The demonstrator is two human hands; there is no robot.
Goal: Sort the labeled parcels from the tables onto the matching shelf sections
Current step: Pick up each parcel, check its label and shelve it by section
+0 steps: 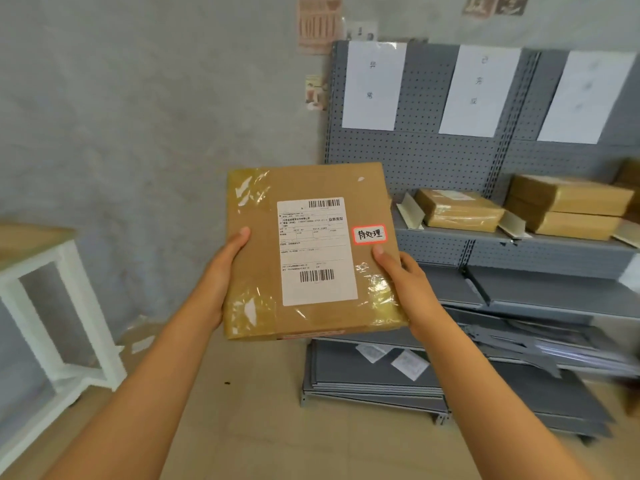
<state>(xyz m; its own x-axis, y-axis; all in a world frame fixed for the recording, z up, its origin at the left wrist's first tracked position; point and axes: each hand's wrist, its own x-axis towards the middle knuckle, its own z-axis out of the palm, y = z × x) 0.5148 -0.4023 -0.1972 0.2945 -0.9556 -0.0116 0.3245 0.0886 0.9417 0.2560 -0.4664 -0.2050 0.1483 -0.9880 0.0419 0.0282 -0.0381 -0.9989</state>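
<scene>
at the frame's centre we held a flat brown parcel (311, 251), left hand (221, 271) and right hand (401, 282) gripping its two side edges.

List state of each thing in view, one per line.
Parcel: held up off any surface, label side facing the camera.
Left hand: grips the parcel's left edge.
Right hand: grips its right edge.
Shelf: holds three taped parcels.
Wall signs: hung, text blurred.
</scene>
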